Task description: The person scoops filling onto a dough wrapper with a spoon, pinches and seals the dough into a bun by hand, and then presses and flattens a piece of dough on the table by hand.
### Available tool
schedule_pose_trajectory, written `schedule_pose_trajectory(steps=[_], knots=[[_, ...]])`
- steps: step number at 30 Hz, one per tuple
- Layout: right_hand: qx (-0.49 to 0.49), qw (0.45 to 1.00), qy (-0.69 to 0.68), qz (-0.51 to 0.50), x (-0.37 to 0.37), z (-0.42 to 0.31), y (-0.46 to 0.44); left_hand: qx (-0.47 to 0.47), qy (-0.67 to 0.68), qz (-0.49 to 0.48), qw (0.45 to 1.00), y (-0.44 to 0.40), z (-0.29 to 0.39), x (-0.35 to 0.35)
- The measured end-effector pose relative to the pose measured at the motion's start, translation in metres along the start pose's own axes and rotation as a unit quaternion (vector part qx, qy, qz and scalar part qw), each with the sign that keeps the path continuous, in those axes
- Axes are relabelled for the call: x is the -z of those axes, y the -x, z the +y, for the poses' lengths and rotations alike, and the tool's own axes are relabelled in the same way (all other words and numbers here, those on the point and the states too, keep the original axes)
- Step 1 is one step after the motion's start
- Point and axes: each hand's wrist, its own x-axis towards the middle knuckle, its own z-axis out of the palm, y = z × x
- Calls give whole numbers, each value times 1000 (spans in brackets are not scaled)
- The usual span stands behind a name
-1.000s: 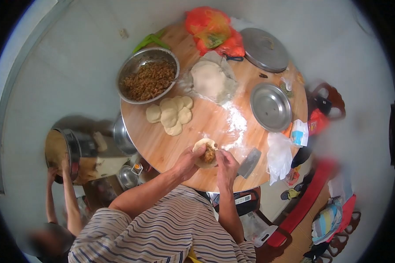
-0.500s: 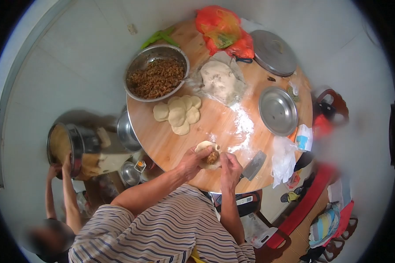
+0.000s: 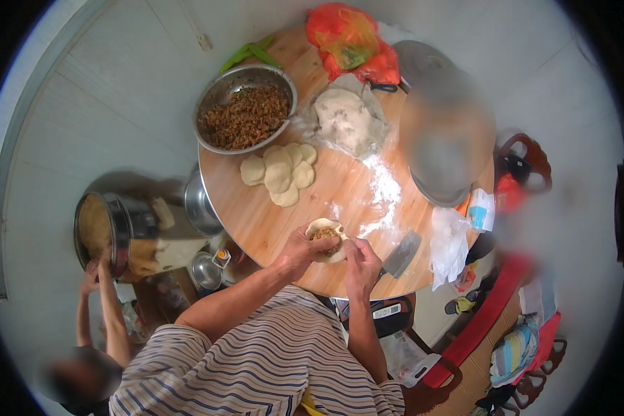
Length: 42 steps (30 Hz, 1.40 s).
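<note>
My left hand (image 3: pixel 300 251) cups a round dough wrapper (image 3: pixel 318 225) with brown minced filling (image 3: pixel 325 238) in its middle, the thumb lying over the filling. At the wrapper's right edge, my right hand (image 3: pixel 362 265) pinches the dough between thumb and fingers. Both hands are above the near edge of the round wooden table (image 3: pixel 243 222). Beyond them lies a pile of flat dough rounds (image 3: pixel 279 177). Farther back, a steel bowl (image 3: pixel 202 128) holds more minced filling. A cleaver (image 3: pixel 402 255) rests just right of my right hand.
Loose flour (image 3: pixel 383 194) streaks the table below a dough lump (image 3: pixel 345 118) on plastic. Red bags (image 3: pixel 353 45) and green peppers (image 3: pixel 253 54) sit at the back. A metal pan (image 3: pixel 430 191), partly blurred, stands right. Another person's hands (image 3: pixel 98 270) reach into a large pot (image 3: pixel 121 236) at left.
The wrapper's rim has been drawn up more around the filling, with my right fingers still at its edge. The view has shifted slightly, and the other person's hands moved a little.
</note>
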Motion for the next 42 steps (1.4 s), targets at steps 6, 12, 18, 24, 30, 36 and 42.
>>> schedule_pose_trajectory(steps=[6,12,18,24,30,36,42], knots=[[54,996,60,-27,1,-4,1,17,39,-23,999,0,2,8],[186,970,150,-43,0,-9,3,41,10,5,999,2,4,12],[153,977,146,-28,-6,-6,5,37,-30,-12,999,1,11,15],[163,976,141,-17,-11,-11,5,45,-65,-48,996,1,21,14],[190,972,134,20,-9,-8,7,63,-6,-54,997,4,29,3],[158,978,127,47,-11,-13,8,36,-116,-56,991,4,29,1],[117,987,106,30,-4,-10,8,51,-71,-66,994,0,25,4]])
